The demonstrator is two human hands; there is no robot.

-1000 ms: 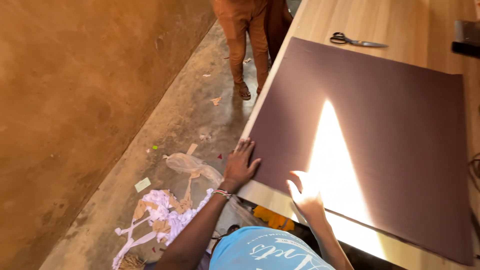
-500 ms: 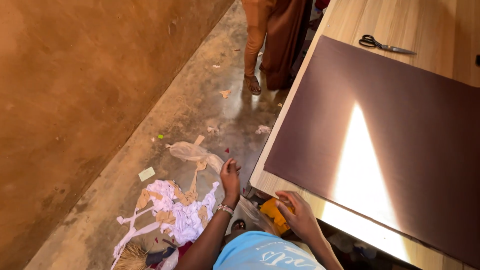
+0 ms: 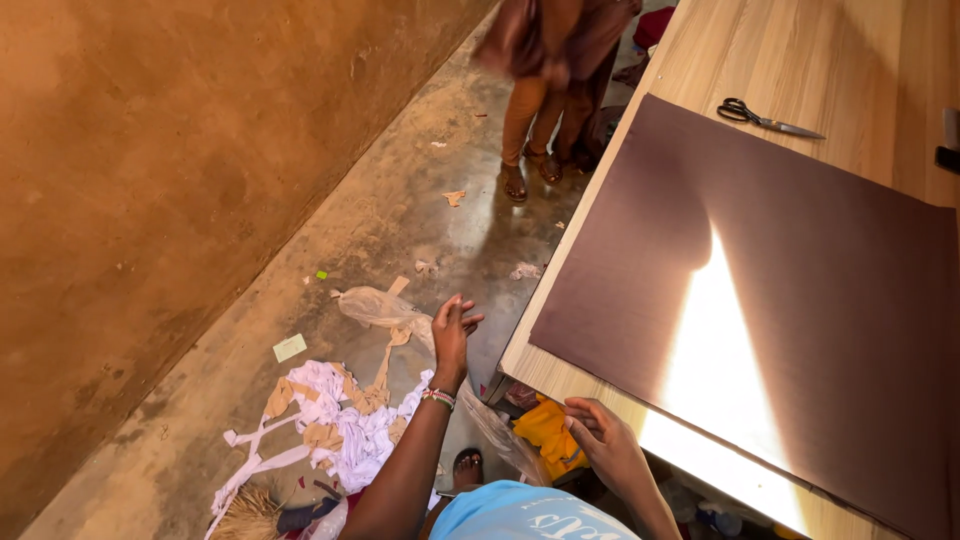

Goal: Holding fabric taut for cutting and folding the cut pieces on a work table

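A large dark brown sheet point(image 3: 780, 280) lies flat on a light wooden table point(image 3: 820, 60), with a bright wedge of sunlight across it. My left hand point(image 3: 452, 335) hangs off the table's left side over the floor, fingers spread, holding nothing. My right hand point(image 3: 605, 445) hovers at the table's near edge, fingers loosely curled, just short of the sheet's near corner, empty. A beaded bracelet is on my left wrist.
Black-handled scissors point(image 3: 765, 117) lie on the table beyond the sheet. A person in brown clothes and sandals point(image 3: 545, 90) stands at the table's far left side. Fabric scraps point(image 3: 340, 420) and a plastic bag point(image 3: 375, 305) litter the concrete floor. Yellow cloth point(image 3: 548, 432) sits under the table.
Both my hands have come off the brown sheet: the left swung out over the floor, the right drew back to the table edge. The view shifted left and the standing person moved closer.
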